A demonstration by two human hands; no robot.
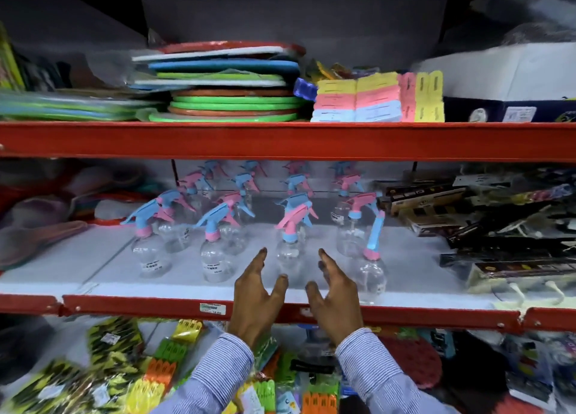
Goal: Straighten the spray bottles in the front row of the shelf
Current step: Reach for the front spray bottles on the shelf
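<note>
Clear spray bottles with pink and blue trigger heads stand in rows on the white middle shelf (103,257). The front row holds several: one at the left (151,254), one beside it (215,262), a middle bottle (290,254) with a pink head, and a right one (372,270) whose nozzle points toward the back of the shelf. My left hand (257,292) and my right hand (335,295) are both open, fingers spread, on either side of the middle bottle without touching it. Both wrists cross the red shelf lip (140,304).
Further bottle rows stand behind. Dark packaged goods (486,226) crowd the shelf's right side, soft items (40,226) its left. Stacked coloured discs (230,98) and pastel sponges (374,98) sit on the shelf above. Packets of pegs (162,367) fill the shelf below.
</note>
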